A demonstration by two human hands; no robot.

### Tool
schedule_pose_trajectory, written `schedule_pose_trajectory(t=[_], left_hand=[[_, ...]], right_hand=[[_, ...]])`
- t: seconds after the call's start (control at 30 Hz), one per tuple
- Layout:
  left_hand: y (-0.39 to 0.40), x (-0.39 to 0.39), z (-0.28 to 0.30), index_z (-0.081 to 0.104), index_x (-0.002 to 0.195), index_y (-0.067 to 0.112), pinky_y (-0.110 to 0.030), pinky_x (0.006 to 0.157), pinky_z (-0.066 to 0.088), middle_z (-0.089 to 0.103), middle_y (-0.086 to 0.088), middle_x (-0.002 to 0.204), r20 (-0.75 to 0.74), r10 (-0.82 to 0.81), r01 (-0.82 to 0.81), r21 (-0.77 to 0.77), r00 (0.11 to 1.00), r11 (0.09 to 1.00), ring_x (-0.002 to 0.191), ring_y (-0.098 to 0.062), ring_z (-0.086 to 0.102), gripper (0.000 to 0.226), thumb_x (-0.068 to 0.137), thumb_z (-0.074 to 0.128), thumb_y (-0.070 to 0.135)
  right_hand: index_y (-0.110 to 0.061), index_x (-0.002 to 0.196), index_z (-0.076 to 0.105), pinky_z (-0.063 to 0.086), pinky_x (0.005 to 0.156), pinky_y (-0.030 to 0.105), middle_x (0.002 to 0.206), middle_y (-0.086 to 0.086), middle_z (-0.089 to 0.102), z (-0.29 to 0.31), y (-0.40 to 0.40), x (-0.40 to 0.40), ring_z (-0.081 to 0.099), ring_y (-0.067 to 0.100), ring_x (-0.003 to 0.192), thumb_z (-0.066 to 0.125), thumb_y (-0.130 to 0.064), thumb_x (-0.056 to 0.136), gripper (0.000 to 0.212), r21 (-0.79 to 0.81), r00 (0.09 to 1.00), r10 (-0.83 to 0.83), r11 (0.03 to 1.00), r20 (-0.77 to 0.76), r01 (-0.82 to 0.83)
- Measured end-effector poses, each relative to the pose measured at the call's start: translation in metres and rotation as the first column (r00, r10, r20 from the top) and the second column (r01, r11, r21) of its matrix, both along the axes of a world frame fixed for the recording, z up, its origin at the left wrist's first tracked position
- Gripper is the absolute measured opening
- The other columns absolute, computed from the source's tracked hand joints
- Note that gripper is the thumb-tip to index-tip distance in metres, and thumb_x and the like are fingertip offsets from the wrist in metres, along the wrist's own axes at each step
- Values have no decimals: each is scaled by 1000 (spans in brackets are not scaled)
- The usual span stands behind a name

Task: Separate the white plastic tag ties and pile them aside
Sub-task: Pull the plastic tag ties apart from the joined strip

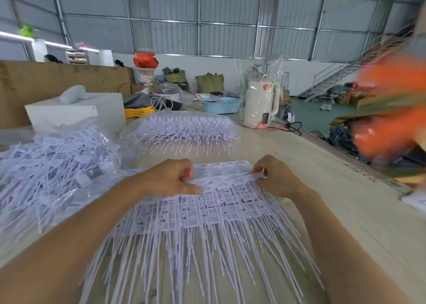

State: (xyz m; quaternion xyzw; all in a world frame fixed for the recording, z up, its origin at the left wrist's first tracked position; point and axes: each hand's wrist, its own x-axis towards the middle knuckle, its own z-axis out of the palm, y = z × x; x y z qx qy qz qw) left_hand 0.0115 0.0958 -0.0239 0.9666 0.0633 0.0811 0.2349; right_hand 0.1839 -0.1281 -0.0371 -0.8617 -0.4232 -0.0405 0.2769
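1. White plastic tag ties (202,213) lie as joined sheets in the middle of the desk (359,211), directly in front of the person. The printed tag heads sit at the 12 o'clock end; the thin tails fan out toward 6 o'clock, so the long axis of each tie runs 12 to 6.

2. The top strip (228,179) of joined tags runs crosswise, 9 o'clock to 3 o'clock, between the two hands.

3. Left hand (175,179): fingers curled, pinching the 9 o'clock end of the strip against the thumb.

4. Right hand (274,179): fingers curled, pinching the 3 o'clock end, which lifts slightly off the sheets below.

5. Controlling relation: both hands are equally near the strip, one at each end. Judgement: pulling apart along the 9–3 line, or peeling toward 12 o'clock, should free the strip from the stack.

6. The loose pile (50,165) of separated ties lies at 9 o'clock, on clear plastic film, nearer the left hand. A bagged stack (184,128) of unseparated sheets lies at 12 o'clock.

7. Limits of view: fingertip contact is hidden under the knuckles; how many layers are pinched cannot be told. The tails blur at 6 o'clock. An orange smear (391,107) at 2 o'clock is unidentifiable.
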Motion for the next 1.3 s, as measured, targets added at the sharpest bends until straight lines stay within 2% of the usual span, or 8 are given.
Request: schedule_pose_trajectory(t=[0.33, 0.5, 0.67, 0.77, 0.83, 0.93, 1.03, 1.3], left_hand=[[57, -74, 13, 46, 58, 22, -18, 52, 29, 38, 12, 48, -326, 99, -56, 139, 940, 989, 46, -2, 35, 44, 67, 79, 50], [54, -88, 20, 50, 61, 16, -21, 57, 40, 54, 4, 54, -276, 57, -98, -138, 960, 985, 53, -12, 51, 36, 79, 72, 38], [60, -101, 43, 53, 68, 15, -22, 41, 36, 49, -1, 48, -140, 116, -149, -257, 983, 955, 42, -12, 41, 42, 63, 76, 50], [68, -104, 50, 57, 67, 14, -21, 41, 37, 48, -2, 47, -106, 94, -122, -310, 990, 943, 40, -13, 42, 42, 65, 76, 51], [69, -99, 49, 60, 71, 12, -22, 48, 42, 54, -3, 50, -207, 127, -174, -229, 970, 958, 44, -16, 49, 44, 68, 73, 54], [58, -77, 43, 61, 78, 16, -20, 65, 43, 66, 5, 67, -336, 264, -217, 173, 904, 961, 63, -9, 60, 37, 79, 66, 53], [24, -43, 35, 59, 84, 25, -27, 74, 40, 61, 9, 88, -43, 324, -266, 478, 945, 837, 86, -11, 55, 24, 88, 57, 48], [-77, 42, 19, 65, 76, 6, -33, 71, 49, 66, -7, 74, 31, 28, -15, -359, 999, 933, 63, -15, 57, 35, 93, 55, 35]], right_hand=[[-21, 84, 56, 32, 59, 19, 83, -2, 45, -2, 4, 3, 46, 17, 77, 69, -12, 78, 17, -90, 1000, -6, 996, -24, 3], [-15, 81, 57, 39, 73, 22, 93, 3, 52, 2, 4, -7, 49, 19, 86, 64, 9, 70, 27, 31, 989, 139, 990, 42, -140], [-2, 76, 62, 38, 52, 10, 70, 3, 58, 24, -9, -21, 52, 9, 61, 59, 18, 71, 21, 212, 950, 194, 967, -243, -143], [4, 86, 63, 42, 54, 16, 66, 7, 60, 38, -21, -24, 53, 14, 57, 58, 15, 70, 20, 534, 722, 457, 833, -519, -143], [6, 94, 64, 42, 46, 19, 62, 8, 60, 39, -18, -26, 51, 14, 50, 58, 6, 70, 24, 648, 539, 568, 760, -622, -52], [9, 94, 64, 41, 41, 17, 58, 10, 58, 25, -1, -32, 50, 11, 45, 58, 6, 84, 12, 506, 608, 379, 861, -697, 43], [7, 87, 65, 49, 49, 16, 60, 13, 60, 18, 11, -33, 55, 14, 49, 60, 5, 86, 6, 484, 639, 294, 864, -710, 140], [0, 84, 65, 51, 55, 20, 61, 7, 61, 19, 14, -37, 57, 11, 53, 53, 1, 91, 14, 567, 664, 406, 823, -628, 33]])
